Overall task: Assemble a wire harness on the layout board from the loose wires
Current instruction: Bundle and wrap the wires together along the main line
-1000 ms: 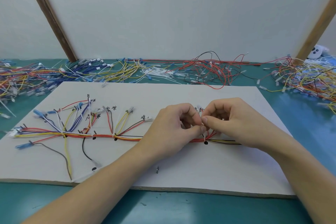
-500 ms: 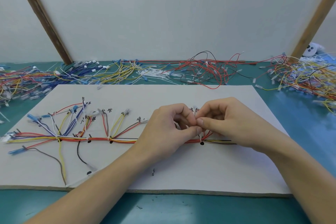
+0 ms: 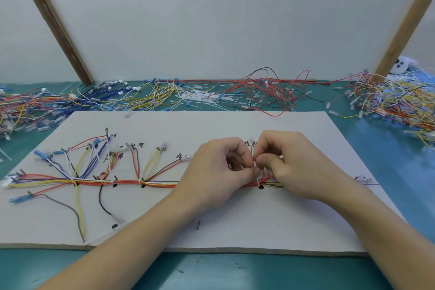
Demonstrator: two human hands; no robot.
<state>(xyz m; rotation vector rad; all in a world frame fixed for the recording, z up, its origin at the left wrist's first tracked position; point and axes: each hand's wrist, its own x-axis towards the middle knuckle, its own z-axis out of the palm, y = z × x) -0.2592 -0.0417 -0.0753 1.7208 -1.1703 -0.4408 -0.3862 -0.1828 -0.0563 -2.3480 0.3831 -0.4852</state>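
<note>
Wire harness runs along the middle line of the layout board, its left stretch fanned into branches with blue and clear end pieces, tied at several points along the trunk. Moving right along that trunk, the left hand sits over the bundle with fingers curled, thumb and forefinger pinching something small just above the wires. It looks like the tail of a white tie wrapped round the red wires beside a black dot on the board. Right beside it, the right hand is curled too, thumb pressed to the same spot, fingertips of both hands touching. My read: a tie is being cinched at this node, with the right end of the harness not yet bound. Next move calls for a steady pull on the tail while the bundle stays pressed on its mark.

Around the board: heaps of loose wires lie on the green table beyond the board's far edge, more piled to its left and right. A small dark pin stands on the board near its front edge. Nothing blocks the hands, though they hide the tie itself.
</note>
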